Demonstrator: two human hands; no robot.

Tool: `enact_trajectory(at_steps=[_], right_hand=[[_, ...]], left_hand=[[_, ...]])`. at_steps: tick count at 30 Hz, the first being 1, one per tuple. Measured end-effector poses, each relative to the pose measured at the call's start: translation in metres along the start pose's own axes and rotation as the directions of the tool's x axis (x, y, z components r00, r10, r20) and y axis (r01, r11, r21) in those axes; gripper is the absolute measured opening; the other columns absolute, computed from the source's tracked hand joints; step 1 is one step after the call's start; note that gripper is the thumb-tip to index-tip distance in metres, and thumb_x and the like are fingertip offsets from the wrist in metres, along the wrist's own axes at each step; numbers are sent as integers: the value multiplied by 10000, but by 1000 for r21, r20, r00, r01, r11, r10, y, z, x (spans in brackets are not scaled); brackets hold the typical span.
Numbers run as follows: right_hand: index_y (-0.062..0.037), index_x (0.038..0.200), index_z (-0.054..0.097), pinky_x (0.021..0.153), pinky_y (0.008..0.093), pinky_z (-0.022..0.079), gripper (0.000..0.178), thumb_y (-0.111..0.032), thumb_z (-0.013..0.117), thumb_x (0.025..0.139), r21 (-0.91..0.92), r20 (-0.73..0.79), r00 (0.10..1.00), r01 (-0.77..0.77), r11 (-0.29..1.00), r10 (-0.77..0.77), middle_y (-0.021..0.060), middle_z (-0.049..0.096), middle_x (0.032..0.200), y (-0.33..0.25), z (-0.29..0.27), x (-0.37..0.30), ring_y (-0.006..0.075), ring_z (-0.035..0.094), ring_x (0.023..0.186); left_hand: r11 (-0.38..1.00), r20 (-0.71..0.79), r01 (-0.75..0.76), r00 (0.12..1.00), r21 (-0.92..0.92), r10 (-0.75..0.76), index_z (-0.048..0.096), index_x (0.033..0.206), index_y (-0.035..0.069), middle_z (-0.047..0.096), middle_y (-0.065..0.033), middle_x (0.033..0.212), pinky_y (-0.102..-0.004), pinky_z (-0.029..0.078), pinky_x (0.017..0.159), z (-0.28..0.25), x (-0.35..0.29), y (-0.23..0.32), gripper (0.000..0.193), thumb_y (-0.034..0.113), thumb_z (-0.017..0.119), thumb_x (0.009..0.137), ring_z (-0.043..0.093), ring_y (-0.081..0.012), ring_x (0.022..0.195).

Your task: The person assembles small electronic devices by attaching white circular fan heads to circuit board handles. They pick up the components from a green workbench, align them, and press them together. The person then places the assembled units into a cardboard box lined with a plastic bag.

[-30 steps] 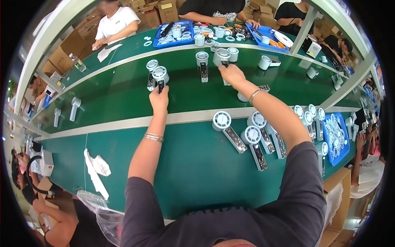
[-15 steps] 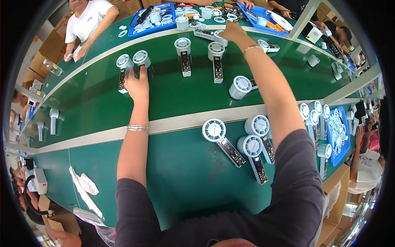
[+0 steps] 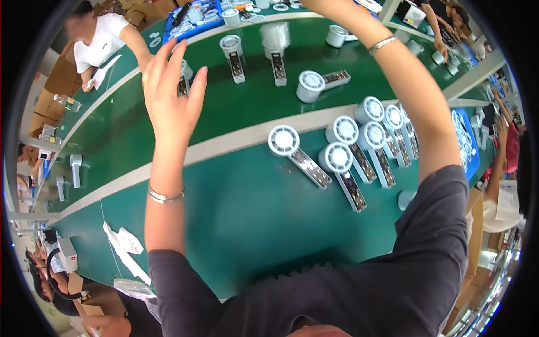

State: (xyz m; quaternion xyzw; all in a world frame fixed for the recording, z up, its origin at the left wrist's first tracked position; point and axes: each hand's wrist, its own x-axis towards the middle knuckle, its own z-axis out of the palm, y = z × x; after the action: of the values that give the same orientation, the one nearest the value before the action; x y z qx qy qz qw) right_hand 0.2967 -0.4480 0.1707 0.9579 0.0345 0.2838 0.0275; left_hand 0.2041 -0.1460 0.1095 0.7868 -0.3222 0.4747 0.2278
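Observation:
My left hand (image 3: 171, 92) is raised over the green belt, fingers spread and nothing in them. Partly hidden behind its fingers is a pale grey handheld fan body (image 3: 183, 84), its handle showing a circuit board. My right arm reaches to the top edge, where the back of my right hand (image 3: 328, 7) shows; its fingers are cut off. On the belt stand another fan body (image 3: 231, 44) and one (image 3: 278, 70) whose head is covered by a blurred, translucent shape. A further fan body (image 3: 310, 86) lies with its handle pointing right.
Several open fan bodies (image 3: 338, 158) lie on the near bench, right of centre. Blue trays (image 3: 469, 163) of round parts are at right and far left. White cloth strips (image 3: 124, 244) lie at left. Two fan bodies stand on the left belt. Co-workers sit around.
The view has shifted, so things on the belt sit higher. My left hand has come off the fan body and opened. My right hand has moved up, mostly out of the picture.

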Motion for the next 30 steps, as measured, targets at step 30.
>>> enact_trajectory(at_steps=[30], right_hand=[[-13,748,575,607,434,468,211,-212,636,786,293,406,852,223,930,-332,173,571,661,-23,-119,-257,356,584,661]], left_hand=[[685,612,717,601,-129,-514,567,811,-36,524,-107,624,-323,412,560,9,-110,14,272,212,664,760,473,-165,567]])
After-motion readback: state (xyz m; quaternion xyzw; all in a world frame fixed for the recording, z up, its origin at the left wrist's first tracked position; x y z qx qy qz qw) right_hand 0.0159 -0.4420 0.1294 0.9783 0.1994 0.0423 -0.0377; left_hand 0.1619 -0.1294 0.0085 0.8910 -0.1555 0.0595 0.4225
